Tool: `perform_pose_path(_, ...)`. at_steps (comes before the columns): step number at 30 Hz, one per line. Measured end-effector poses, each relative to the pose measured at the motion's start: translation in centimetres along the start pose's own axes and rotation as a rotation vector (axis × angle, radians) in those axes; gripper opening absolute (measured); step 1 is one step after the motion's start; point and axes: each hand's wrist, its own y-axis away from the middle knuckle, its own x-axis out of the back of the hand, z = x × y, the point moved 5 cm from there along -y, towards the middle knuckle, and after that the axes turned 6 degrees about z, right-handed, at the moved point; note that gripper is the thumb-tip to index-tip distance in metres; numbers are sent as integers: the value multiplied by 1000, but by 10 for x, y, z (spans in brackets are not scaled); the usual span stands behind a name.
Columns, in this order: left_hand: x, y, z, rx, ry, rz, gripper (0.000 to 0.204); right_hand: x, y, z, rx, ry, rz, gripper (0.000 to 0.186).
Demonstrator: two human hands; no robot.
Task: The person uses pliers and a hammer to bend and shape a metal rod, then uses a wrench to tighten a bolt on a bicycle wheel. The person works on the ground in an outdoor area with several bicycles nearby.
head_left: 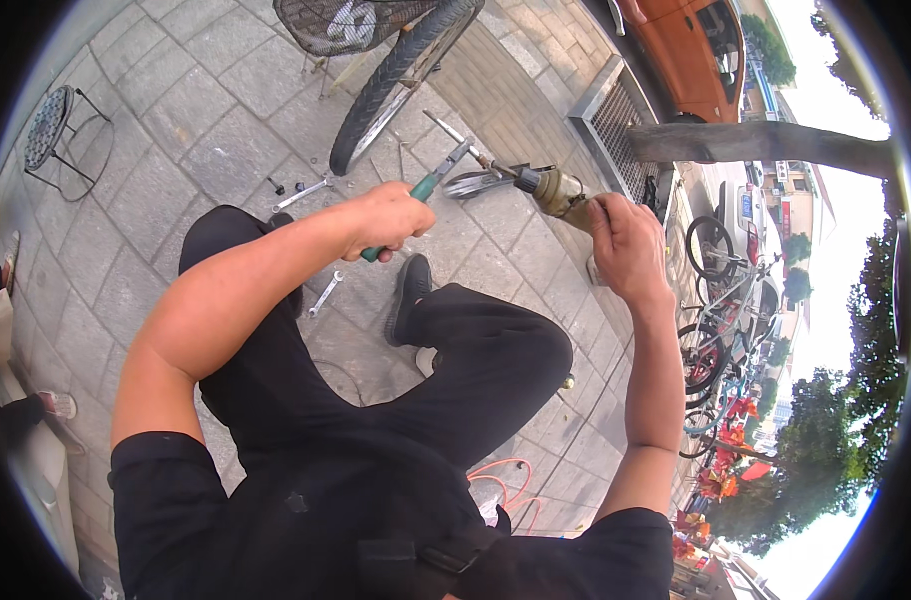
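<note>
My left hand (390, 222) is closed round the green handle of a hammer (428, 186), its metal head up and to the right. Across from it, my right hand (630, 245) grips the back end of an olive-coloured cylindrical part (559, 192) with a black collar and a thin metal shaft pointing left. The hammer head and the shaft's tip lie close together; whether they touch I cannot tell. Below the shaft a curved grey metal piece (472, 186) shows, partly covered. Beyond my hands stands a black bicycle tire (383, 100) on its rim.
Two wrenches, one farther off (305, 193) and one nearer (325, 295), lie on the grey paving. A small stool (50, 130) stands far left, near bystanders' feet. An orange hose (510, 490) curls beside my right leg. A tree trunk (755, 142), metal grate (615, 125) and parked bicycles (710, 300) are at right.
</note>
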Motion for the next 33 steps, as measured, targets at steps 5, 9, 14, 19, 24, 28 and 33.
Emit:
perform_pose_path(5,-3,1,2,22,29,1,14,3,-2,-3,10,18,6,15)
perform_pose_path(9,-5,-3,1,28,19,0,14,2,-3,1,29,9,12,15)
perform_pose_path(14,-7,-10,-2,19,16,7,13,-4,-2,9,18,22,-20,19)
perform_pose_path(19,-9,-13,-1,-18,-30,33,10,-5,-3,12,-2,0,-31,22)
perform_pose_path(24,-11,-16,0,-23,-77,58,9,-6,-7,13,-40,-13,-79,27)
perform_pose_path(28,-12,-20,-3,-11,-65,60,10,-7,-8,15,-130,-21,-138,31)
perform_pose_path(33,-13,-25,-8,18,-69,57,14,-13,-9,17,-192,-45,-193,35)
